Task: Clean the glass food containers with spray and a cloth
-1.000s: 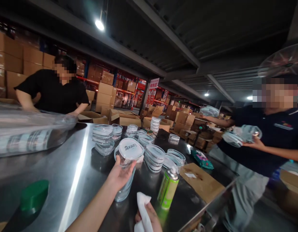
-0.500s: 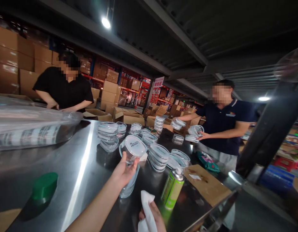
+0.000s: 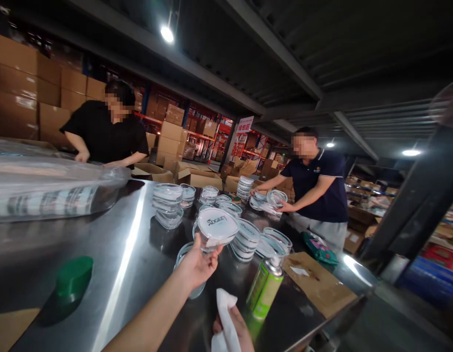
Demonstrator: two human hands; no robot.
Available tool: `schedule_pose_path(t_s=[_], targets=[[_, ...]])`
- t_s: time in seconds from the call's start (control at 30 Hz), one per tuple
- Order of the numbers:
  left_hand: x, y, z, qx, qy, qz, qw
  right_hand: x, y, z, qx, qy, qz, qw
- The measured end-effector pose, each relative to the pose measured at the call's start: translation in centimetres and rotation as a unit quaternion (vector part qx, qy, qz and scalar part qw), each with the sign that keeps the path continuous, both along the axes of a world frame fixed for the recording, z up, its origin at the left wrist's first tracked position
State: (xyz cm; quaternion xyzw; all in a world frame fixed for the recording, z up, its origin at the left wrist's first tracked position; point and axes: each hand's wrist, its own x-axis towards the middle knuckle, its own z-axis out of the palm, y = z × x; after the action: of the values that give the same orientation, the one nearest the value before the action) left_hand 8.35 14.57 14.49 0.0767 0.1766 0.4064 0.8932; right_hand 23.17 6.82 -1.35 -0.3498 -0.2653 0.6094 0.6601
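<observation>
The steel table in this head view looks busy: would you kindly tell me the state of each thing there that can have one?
Left hand: closed around the container, raised.
Clear round container: lidded, held up, slightly tilted.
Right hand: gripping the cloth.
White cloth: bunched, partly crumpled.
Green-and-yellow spray can: standing upright.
Cardboard sheet: lying flat.
Green round cap: resting, untouched.

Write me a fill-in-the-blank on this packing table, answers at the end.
The left hand holds a clear container with a white ____.
The right hand pinches a white cloth, near a spray can standing ____ on the steel table.
Across the table, a co-worker in a navy polo holds clear containers in both ____.

Missing words: lid; upright; hands.
</observation>
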Motion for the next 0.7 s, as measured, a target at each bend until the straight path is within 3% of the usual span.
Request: schedule_pose_path(t_s=[0.3,0.7], targets=[[0.01,0.14,-0.06,-0.01,0.023,0.018,1.0,-0.19,-0.15,0.5,-0.046,0.012,-0.024,0.999],[-0.56,0.35,0.05,-0.038,0.052,0.072,0.995,-0.11,-0.1,-0.12,-0.024,0.013,-0.025,0.999]])
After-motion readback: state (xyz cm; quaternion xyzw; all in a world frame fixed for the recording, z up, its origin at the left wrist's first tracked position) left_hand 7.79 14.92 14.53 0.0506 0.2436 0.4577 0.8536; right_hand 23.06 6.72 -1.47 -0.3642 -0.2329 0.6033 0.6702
